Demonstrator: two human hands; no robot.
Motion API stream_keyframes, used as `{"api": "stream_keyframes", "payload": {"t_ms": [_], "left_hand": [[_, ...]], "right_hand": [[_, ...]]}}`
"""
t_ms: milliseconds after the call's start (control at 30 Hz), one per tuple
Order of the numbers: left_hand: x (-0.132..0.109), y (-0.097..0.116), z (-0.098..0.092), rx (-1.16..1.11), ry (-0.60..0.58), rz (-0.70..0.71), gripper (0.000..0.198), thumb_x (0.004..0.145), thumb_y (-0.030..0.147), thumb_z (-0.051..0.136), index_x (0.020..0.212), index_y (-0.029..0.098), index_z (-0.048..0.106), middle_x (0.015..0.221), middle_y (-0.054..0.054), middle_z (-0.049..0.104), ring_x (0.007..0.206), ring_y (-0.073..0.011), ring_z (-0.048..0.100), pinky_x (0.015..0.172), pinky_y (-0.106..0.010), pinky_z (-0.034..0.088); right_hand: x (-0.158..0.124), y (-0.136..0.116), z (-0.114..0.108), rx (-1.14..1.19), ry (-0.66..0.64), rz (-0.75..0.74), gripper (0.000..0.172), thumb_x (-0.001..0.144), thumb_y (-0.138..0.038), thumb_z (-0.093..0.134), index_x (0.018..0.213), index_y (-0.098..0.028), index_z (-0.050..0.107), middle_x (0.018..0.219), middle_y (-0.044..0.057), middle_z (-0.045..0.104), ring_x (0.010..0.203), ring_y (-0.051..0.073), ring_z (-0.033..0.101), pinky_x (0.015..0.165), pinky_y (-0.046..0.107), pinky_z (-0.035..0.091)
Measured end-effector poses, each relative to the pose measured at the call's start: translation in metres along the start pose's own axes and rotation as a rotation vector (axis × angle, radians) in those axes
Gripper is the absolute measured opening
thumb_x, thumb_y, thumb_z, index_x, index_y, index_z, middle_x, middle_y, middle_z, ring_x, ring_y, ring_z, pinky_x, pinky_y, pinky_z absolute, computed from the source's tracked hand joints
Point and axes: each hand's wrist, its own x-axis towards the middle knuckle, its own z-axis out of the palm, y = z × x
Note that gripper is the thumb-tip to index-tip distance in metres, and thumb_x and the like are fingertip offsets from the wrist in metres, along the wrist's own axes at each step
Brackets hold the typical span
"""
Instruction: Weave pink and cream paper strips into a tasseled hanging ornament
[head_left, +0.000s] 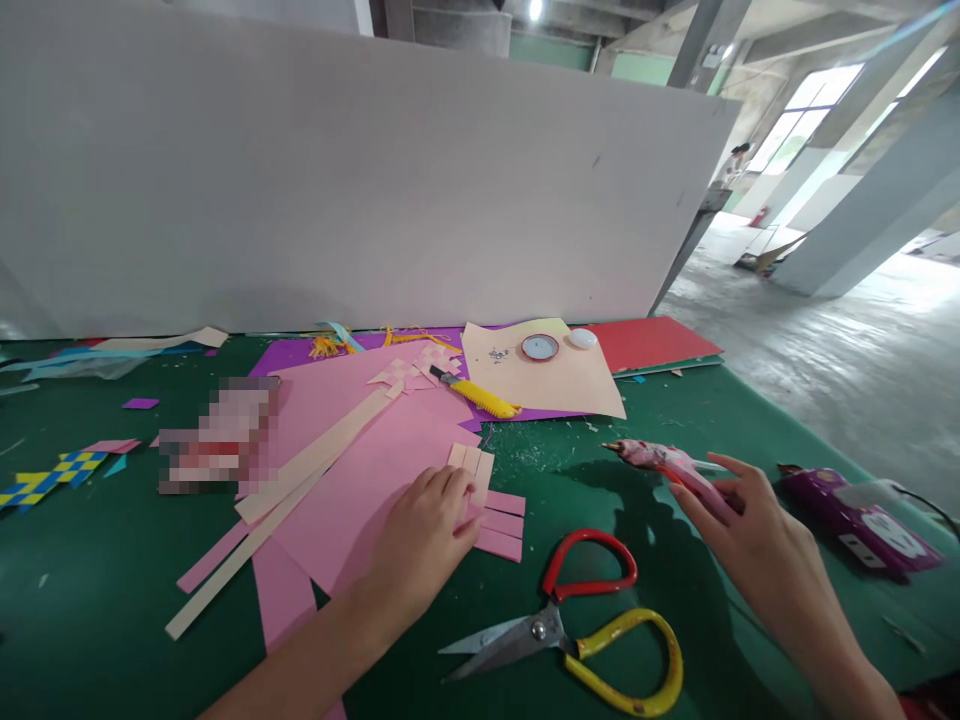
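My left hand (424, 535) presses down on a small piece of cream paper strips (472, 470) crossed with pink paper strips (504, 525); its curled fingers cover part of the crossing. Under the hand and beside it spread large pink paper sheets (352, 500). My right hand (761, 525) is closed around a pink glue gun (679, 470), raised over the table with its nozzle pointing left. Between my hands lie scissors (538, 630) with one red and one yellow handle, blades slightly apart. Long cream strips (315, 460) stretch across the pink sheets.
A yellow utility knife (480, 397) lies behind my left hand. A round tin (540, 347) and a white lid (582, 339) rest on cream paper (562, 392). Red sheets (652, 340) lie at the back right. A purple power strip (855, 520) sits right; a white board (337, 190) stands behind.
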Motion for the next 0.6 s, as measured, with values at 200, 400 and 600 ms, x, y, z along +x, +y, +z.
{"api": "stream_keyframes", "payload": {"t_ms": [200, 400, 600], "left_hand": [[-0.0009, 0.0028, -0.0062, -0.043, -0.030, -0.080, 0.014, 0.080, 0.011, 0.051, 0.091, 0.020, 0.049, 0.093, -0.005, 0.062, 0.087, -0.0214, 0.060, 0.075, -0.036, 0.049], [0.0001, 0.0046, -0.0007, 0.020, -0.028, -0.098, 0.020, 0.075, 0.009, 0.051, 0.090, 0.021, 0.048, 0.093, -0.004, 0.062, 0.088, -0.0224, 0.059, 0.075, -0.036, 0.049], [0.0000, 0.0063, -0.0074, -0.027, -0.063, -0.127, 0.016, 0.078, 0.012, 0.050, 0.091, 0.021, 0.048, 0.092, -0.004, 0.062, 0.086, -0.0213, 0.060, 0.073, -0.034, 0.048]], "right_hand": [[0.0004, 0.0065, 0.0034, 0.015, -0.001, 0.002, 0.068, 0.073, -0.069, 0.044, 0.123, -0.024, 0.046, 0.087, 0.004, 0.066, 0.070, 0.026, 0.062, 0.058, 0.032, 0.041], [0.0009, 0.0097, 0.0069, 0.006, 0.002, -0.018, 0.069, 0.074, -0.069, 0.044, 0.125, -0.024, 0.045, 0.088, 0.004, 0.066, 0.070, 0.026, 0.062, 0.058, 0.032, 0.040], [0.0004, 0.0081, 0.0043, 0.021, -0.010, -0.010, 0.068, 0.073, -0.068, 0.045, 0.125, -0.024, 0.045, 0.088, 0.004, 0.066, 0.071, 0.027, 0.063, 0.058, 0.032, 0.040]]}}
